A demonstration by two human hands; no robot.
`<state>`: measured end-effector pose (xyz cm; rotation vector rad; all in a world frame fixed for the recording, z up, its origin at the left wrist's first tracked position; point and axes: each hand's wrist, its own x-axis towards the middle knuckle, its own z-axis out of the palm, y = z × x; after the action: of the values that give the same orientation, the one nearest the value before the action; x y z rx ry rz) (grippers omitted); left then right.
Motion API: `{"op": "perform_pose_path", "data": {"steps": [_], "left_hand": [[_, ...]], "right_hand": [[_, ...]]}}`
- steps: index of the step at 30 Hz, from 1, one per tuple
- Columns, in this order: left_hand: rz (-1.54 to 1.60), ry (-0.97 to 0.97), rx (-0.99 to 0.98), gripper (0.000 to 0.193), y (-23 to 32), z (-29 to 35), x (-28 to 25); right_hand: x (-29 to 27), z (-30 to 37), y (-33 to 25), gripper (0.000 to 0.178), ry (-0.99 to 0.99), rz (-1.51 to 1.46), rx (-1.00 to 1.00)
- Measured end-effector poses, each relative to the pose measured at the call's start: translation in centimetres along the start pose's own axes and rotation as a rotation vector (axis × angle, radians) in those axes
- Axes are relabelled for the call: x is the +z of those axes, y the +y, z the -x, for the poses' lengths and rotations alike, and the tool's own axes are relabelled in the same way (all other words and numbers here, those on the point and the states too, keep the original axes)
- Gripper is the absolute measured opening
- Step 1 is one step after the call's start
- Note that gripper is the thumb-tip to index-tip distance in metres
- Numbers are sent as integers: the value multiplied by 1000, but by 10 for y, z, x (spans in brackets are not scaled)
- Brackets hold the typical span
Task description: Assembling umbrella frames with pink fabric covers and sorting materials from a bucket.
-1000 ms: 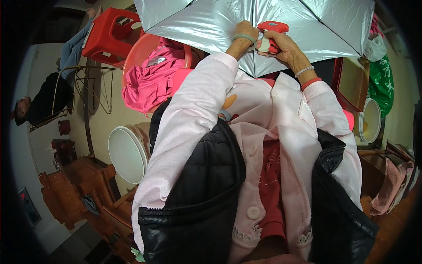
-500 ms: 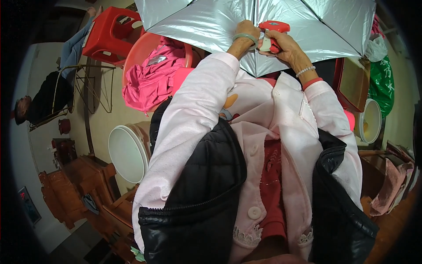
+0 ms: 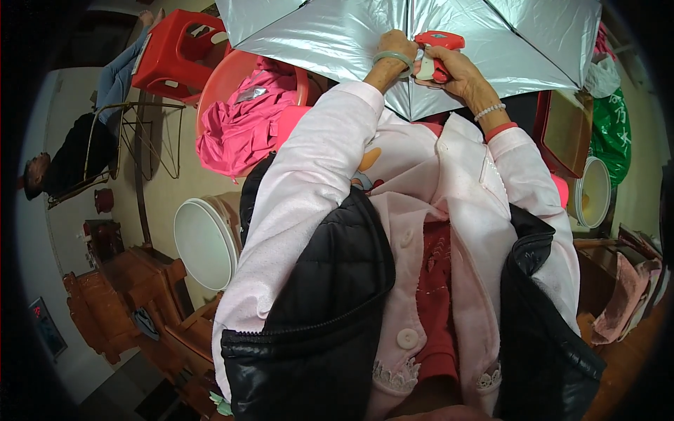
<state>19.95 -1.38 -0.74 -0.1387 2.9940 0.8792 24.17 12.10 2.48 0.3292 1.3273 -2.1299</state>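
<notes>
The silver inner side of an umbrella canopy [image 3: 330, 49] spreads in front of me, dark ribs running across it. My left hand [image 3: 395, 48], with a pale bangle at the wrist, is closed on the canopy beside the middle rib; its fingertips are hidden. Just to its right, my right hand [image 3: 455, 70], wearing a bead bracelet, grips a red and white handheld tool [image 3: 439, 40]. The tool lies against the rib line, close to the left hand. Its exact kind cannot be made out.
At left, a pink garment [image 3: 242, 133] fills a red basin [image 3: 300, 88] beside a red plastic stool [image 3: 179, 52]. White buckets [image 3: 203, 245] stand low on both sides. A green bag [image 3: 611, 137] is at right. A person [image 3: 77, 151] lies back on a metal-framed chair at far left.
The red and white tool and my right hand have shifted very slightly. My left hand stays in place on the canopy.
</notes>
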Motion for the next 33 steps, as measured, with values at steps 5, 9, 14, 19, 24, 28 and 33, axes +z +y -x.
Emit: {"op": "perform_pose_path", "data": {"steps": [5, 9, 14, 19, 24, 28, 33], "left_hand": [[-7, -15, -1, 29, 7, 2, -3], [-36, -11, 12, 28, 7, 3, -5], [-28, -5, -3, 28, 7, 3, -4], [-8, -18, -6, 28, 7, 3, -3], [3, -20, -21, 28, 6, 3, -2], [-1, -30, -17, 29, 5, 2, -2], [-2, -32, -18, 29, 5, 2, -1]], "right_hand": [[-2, 1, -2, 25, 3, -24, -6], [-5, -1, -1, 28, -39, -6, 8], [-5, -3, 1, 28, -5, -15, 2], [-7, -5, 2, 28, -21, -27, -6], [-7, -4, 1, 28, -17, -6, 8], [-6, -3, 1, 28, -15, -7, 9], [-8, -3, 0, 28, -19, -1, 20]]}}
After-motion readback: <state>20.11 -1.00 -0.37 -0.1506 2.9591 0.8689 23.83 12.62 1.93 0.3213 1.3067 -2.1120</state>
